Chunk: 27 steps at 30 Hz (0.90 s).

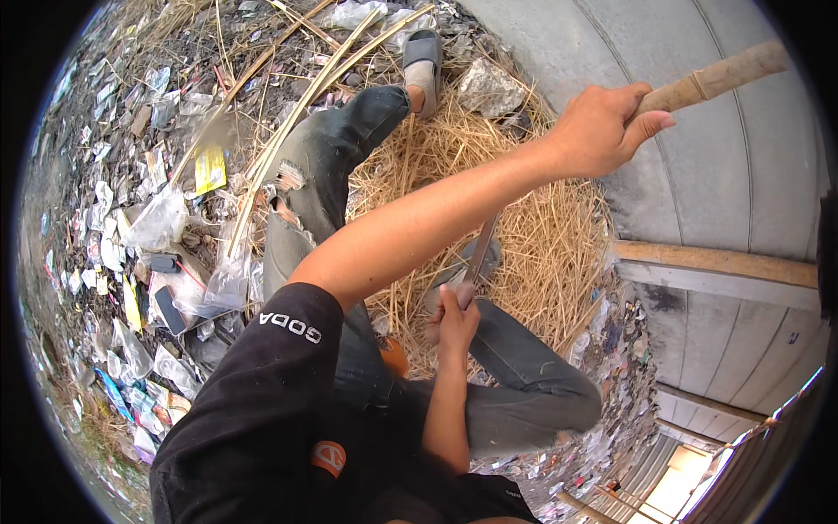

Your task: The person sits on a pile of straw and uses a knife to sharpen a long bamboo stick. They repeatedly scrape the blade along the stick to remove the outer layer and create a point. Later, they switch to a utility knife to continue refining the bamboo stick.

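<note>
Head view looks down on a person seated on a heap of pale yellow dry straw shavings (532,236), the landmark for everything else. Left hand (602,127) reaches out beyond the far right edge of the straw heap and is wrapped tight around a long tan bamboo pole (716,79), which runs up to the right across a grey corrugated metal wall (742,183). Right hand (454,319) sits over the near side of the straw heap, fingers curled shut around the handle of a long grey metal knife blade (480,249) that points up toward the outstretched forearm. The legs, in grey torn jeans (323,166), lie across the heap, and a foot in a grey strapped sandal (423,57) rests at its far edge, just beside a rough grey stone (489,87).

Left of the straw heap the ground is strewn with litter: a flat yellow rectangular packet (209,168) lies well to the left, crumpled clear plastic bags (157,218) lie nearer, and small colourful printed wrappers (140,402) are scattered at the near left. Thin split bamboo strips (297,105) lie slantwise along the left edge of the heap. A pale wooden beam (716,260) runs along the wall just right of the heap.
</note>
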{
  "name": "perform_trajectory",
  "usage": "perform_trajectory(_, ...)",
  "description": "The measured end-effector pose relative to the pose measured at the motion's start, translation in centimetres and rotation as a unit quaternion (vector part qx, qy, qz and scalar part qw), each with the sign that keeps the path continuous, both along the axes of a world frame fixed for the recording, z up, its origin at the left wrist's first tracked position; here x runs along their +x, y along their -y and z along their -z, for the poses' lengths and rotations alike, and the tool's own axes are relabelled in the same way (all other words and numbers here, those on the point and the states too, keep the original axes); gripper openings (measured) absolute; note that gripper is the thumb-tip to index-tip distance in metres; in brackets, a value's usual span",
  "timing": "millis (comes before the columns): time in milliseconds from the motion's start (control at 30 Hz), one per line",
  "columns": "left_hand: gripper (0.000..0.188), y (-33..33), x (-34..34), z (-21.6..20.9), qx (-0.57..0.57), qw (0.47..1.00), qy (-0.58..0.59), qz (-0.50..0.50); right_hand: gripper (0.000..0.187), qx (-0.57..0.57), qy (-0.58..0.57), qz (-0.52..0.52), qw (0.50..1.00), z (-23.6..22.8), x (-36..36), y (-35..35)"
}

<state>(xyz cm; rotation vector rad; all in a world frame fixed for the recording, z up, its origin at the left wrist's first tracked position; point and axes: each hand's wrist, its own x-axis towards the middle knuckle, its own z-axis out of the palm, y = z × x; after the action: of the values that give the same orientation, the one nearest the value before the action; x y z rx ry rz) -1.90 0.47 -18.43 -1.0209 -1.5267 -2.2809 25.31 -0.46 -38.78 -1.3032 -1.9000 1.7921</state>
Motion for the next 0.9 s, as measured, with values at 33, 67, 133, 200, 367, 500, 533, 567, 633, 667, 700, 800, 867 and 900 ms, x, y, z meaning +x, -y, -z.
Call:
perform_trajectory(33,0.048,0.7,-1.0,0.4,0.001,1.0,-0.004,0.011,0.023,-0.027,0.015,-0.027,0.999,0.4,-0.6,1.1)
perform_trajectory(67,0.051,1.4,-1.8,0.5,0.018,1.0,0.014,-0.003,0.023,-0.048,0.035,-0.025,0.998,1.0,-1.0,1.7)
perform_trajectory(133,0.054,2.1,-4.4,1.6,0.071,0.995,0.026,-0.061,0.024,-0.094,0.072,-0.015,0.993,2.6,-1.7,2.6)
perform_trajectory(200,0.057,3.1,-7.5,2.7,0.106,0.991,0.034,-0.077,0.025,-0.112,0.041,-0.015,0.993,3.4,-2.7,2.8)
perform_trajectory(367,0.05,6.9,-11.7,4.7,0.14,0.977,0.157,0.003,0.029,-0.148,0.043,-0.039,0.987,4.5,-4.7,1.1)
perform_trajectory(500,0.045,6.6,-13.0,5.3,0.207,0.969,0.137,-0.013,0.039,-0.138,0.025,-0.109,0.984,4.7,-5.9,-3.6)
perform_trajectory(533,0.046,6.2,-12.4,4.6,0.187,0.973,0.122,-0.051,0.044,-0.091,0.0,-0.123,0.988,3.4,-6.8,-5.1)
perform_trajectory(567,0.045,6.5,-13.0,5.2,0.182,0.975,0.119,-0.051,0.048,-0.044,-0.027,-0.134,0.99,1.4,-7.9,-6.2)
perform_trajectory(633,0.052,6.1,-11.8,4.3,0.159,0.972,0.144,-0.094,0.055,0.024,-0.136,-0.123,0.983,-2.7,-9.4,-8.3)
perform_trajectory(667,0.053,5.7,-11.3,3.8,0.155,0.973,0.13,-0.106,0.057,0.025,-0.194,-0.082,0.977,-6.1,-10.2,-8.4)
perform_trajectory(700,0.054,5.3,-10.7,3.5,0.153,0.973,0.12,-0.12,0.059,0.029,-0.247,-0.043,0.968,-9.4,-10.3,-8.5)
perform_trajectory(800,0.055,4.2,-8.5,3.1,0.12,0.982,0.082,-0.12,0.06,0.003,-0.464,0.033,0.885,-11.5,-9.1,-6.8)
perform_trajectory(867,0.056,3.0,-7.2,2.3,0.102,0.986,0.068,-0.117,0.057,0.079,-0.448,0.052,0.889,-5.3,-6.8,-4.0)
perform_trajectory(900,0.056,2.6,-6.7,1.9,0.091,0.99,0.063,-0.087,0.054,0.076,-0.31,0.009,0.948,1.0,-3.4,-2.7)
